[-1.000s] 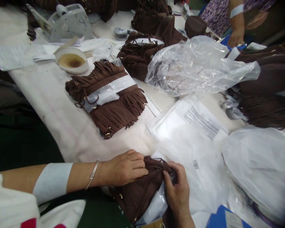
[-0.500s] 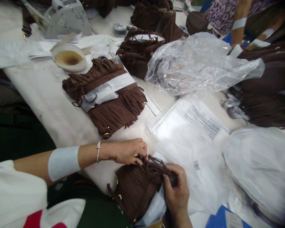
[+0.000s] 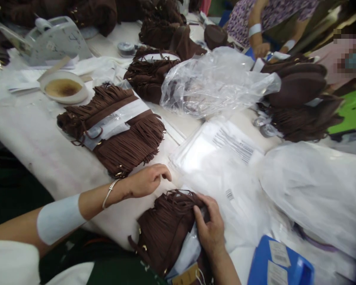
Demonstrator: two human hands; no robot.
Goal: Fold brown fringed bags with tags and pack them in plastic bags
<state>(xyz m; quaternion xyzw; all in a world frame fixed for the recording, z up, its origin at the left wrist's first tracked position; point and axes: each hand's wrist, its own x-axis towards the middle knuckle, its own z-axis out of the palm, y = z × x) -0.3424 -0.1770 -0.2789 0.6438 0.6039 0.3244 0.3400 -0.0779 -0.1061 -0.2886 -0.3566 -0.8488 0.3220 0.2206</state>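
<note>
A brown fringed handbag (image 3: 163, 229) lies tilted at the table's near edge, with gold-coloured rings, thin translucent wrapping and a tan tag (image 3: 186, 276). My right hand (image 3: 211, 225) grips its right side, thumb over the fringe and fingers behind the upper edge. Just above the bag's top is my left hand (image 3: 150, 180), apart from it, its fingers loosely bent and holding nothing that I can see. A second brown fringed bag (image 3: 130, 136), wrapped round the middle with a white band, lies flat beyond my left hand.
A bowl of yellowish liquid (image 3: 63, 88) and a grey tape dispenser (image 3: 57, 41) stand at the back left. Clear plastic (image 3: 213, 83), printed white bags (image 3: 228, 142) and a blue box (image 3: 273, 261) lie to the right. Another person's hand (image 3: 261, 50) works beyond more brown bags.
My left hand has let go of the fringe strands and lifted off to the left. My right hand stays on the bag. The view has shifted, bringing more of the right side into sight.
</note>
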